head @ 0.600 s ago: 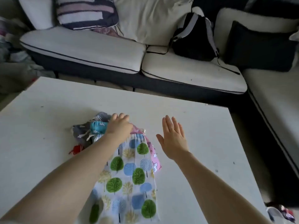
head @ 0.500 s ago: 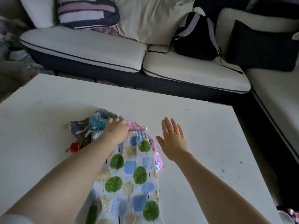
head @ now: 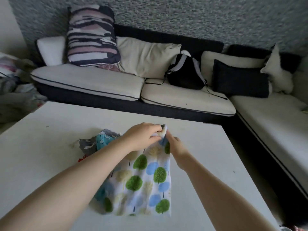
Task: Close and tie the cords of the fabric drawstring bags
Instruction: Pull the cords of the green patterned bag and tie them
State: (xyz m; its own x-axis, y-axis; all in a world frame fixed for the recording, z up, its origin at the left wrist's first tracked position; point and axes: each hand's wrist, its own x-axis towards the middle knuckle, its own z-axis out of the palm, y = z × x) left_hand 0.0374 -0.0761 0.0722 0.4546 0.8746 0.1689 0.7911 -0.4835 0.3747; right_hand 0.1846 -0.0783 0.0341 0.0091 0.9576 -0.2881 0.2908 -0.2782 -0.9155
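Head cam: both hands now on the top end of the tree-print bag, which lies on the white table w/ its bottom near the near edge and its mouth pointing toward the far edge. Half a sec ago the left hand rested alone on the mouth while the right hovered flat and spread beside the bag, holding nothing. Now the left hand pinches the bunched mouth fabric, fingers curled round it, and the right hand has closed in from the other side, fingertips gripping the same bunch. Mouth looks gathered to a narrow neck vs. lying flat and wide before.

Meaning, prob.: cinching of this bag has started; tying not yet done. Cords themselves too small/hidden btw the fingers to tell, so can't say if a knot is begun.

Other bags: a teal bag and a grey bag sit in a loose pile just left of the tree-print one, partly under the left forearm, toward the table's left side; those prob. remain to do. Sofa beyond the far edge.
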